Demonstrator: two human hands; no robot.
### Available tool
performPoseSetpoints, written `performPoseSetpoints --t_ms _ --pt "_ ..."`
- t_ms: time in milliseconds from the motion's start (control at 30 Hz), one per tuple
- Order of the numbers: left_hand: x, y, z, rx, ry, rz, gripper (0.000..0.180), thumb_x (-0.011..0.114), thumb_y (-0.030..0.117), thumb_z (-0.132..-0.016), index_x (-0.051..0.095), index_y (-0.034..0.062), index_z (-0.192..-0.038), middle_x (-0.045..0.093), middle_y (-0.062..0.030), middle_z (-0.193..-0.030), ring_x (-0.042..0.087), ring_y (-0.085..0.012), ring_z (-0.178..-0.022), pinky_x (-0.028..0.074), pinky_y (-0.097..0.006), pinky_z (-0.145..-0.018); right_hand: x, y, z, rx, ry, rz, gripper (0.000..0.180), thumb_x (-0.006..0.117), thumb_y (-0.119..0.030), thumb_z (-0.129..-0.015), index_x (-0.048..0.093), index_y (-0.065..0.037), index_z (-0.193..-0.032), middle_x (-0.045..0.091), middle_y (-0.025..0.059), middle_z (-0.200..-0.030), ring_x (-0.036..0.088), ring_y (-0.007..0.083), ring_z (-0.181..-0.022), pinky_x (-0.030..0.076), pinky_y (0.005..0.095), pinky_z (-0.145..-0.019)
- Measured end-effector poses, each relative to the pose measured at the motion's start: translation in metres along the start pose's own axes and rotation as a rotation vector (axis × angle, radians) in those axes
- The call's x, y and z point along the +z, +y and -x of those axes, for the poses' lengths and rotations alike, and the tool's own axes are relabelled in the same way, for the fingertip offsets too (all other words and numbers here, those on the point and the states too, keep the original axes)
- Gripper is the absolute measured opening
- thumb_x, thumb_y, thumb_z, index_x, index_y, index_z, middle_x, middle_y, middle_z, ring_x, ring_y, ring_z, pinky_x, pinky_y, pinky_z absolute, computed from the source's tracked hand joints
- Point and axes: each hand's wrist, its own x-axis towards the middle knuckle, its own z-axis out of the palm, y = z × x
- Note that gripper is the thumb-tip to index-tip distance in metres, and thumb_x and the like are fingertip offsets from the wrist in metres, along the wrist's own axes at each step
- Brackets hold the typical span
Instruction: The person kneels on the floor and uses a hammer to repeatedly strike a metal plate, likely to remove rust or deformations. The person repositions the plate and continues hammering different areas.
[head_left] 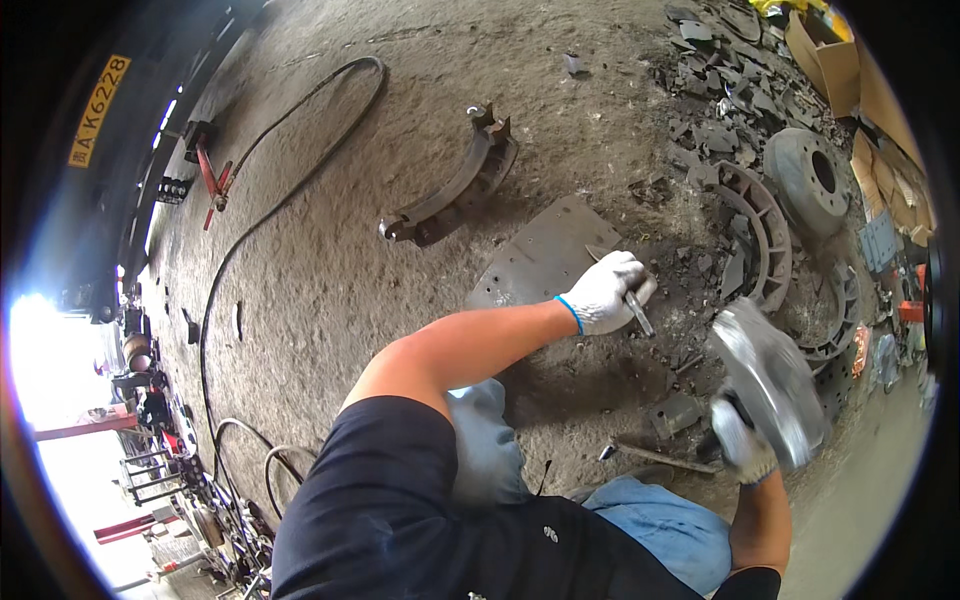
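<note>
My left hand [605, 292], in a white knit glove with a blue cuff, is closed round a short metal chisel [640, 314]. It is held over the near right corner of a flat steel plate [540, 250] with small holes, lying on the floor. Further right, my right hand [740, 440], also gloved, is closed and slightly blurred. A hammer [768, 380] with a big silver head, smeared by motion, is in it; the handle is mostly hidden. Beyond the plate lies a curved brake shoe [450, 200], its lining side partly hidden.
More brake shoes [770, 240] and a round hub-like drum [800, 180] lie at the right, beside broken lining pieces [715, 130]. A black hose [215, 270] curves along the left. A long-handled tool [665, 458] lies near my knees. Cardboard [825, 65] stands far right.
</note>
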Motion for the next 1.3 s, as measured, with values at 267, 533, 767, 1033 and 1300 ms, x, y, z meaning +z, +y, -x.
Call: performPoseSetpoints --t_ms 267,533,767,1033,1300 --pt "-0.003 -0.003 -0.012 -0.108 -0.056 -0.056 0.028 0.07 0.017 -0.093 0.055 0.0032 -0.075 0.053 -0.0183 -0.079 0.055 -0.0401 -0.081 0.046 -0.049 -0.071 0.018 -0.019 -0.03 -0.343 -0.005 0.213 0.022 0.073 -0.018 -0.087 0.069 -0.005 -0.105 0.07 0.0146 -0.094 0.067 0.0332 -0.089 0.055 0.043 -0.079" --pt "0.002 -0.008 -0.005 -0.047 -0.029 -0.075 0.023 0.071 0.015 -0.092 0.058 0.0025 -0.077 0.054 -0.0177 -0.079 0.055 -0.0403 -0.08 0.046 -0.048 -0.071 0.018 -0.007 -0.005 -0.1 -0.007 -0.19 0.015 0.07 -0.007 -0.09 0.062 -0.007 -0.103 0.063 0.0067 -0.093 0.061 0.0193 -0.086 0.052 0.0345 -0.076" --pt "-0.017 -0.027 0.003 -0.019 -0.014 -0.144 0.02 0.072 0.014 -0.089 0.058 0.0046 -0.078 0.055 -0.0186 -0.081 0.056 -0.0397 -0.085 0.047 -0.047 -0.077 0.053 0.003 -0.044 -0.124 -0.159 0.113 0.032 0.077 -0.017 -0.088 0.067 -0.005 -0.116 0.069 0.0084 -0.099 0.066 0.0235 -0.09 0.052 0.0391 -0.086" --pt "0.007 0.035 0.033 0.019 -0.429 0.086 0.026 0.073 0.022 -0.091 0.058 0.0028 -0.08 0.055 -0.0168 -0.08 0.059 -0.0391 -0.083 0.051 -0.048 -0.075 0.013 0.114 -0.046 0.192 -0.21 -0.162 0.023 0.07 -0.016 -0.094 0.07 -0.006 -0.115 0.073 0.0076 -0.091 0.07 0.0226 -0.086 0.056 0.0391 -0.084" --pt "0.024 0.037 0.115 -0.825 -1.285 -0.164 0.071 0.061 0.056 -0.097 0.069 -0.012 -0.115 0.073 -0.0278 -0.111 0.07 -0.0422 -0.109 0.054 -0.044 -0.093 -0.001 0.297 -0.023 0.438 -0.416 0.41 0.026 0.053 -0.027 -0.096 0.076 -0.018 -0.093 0.072 0.013 -0.089 0.065 0.0308 -0.087 0.046 0.0427 -0.085"
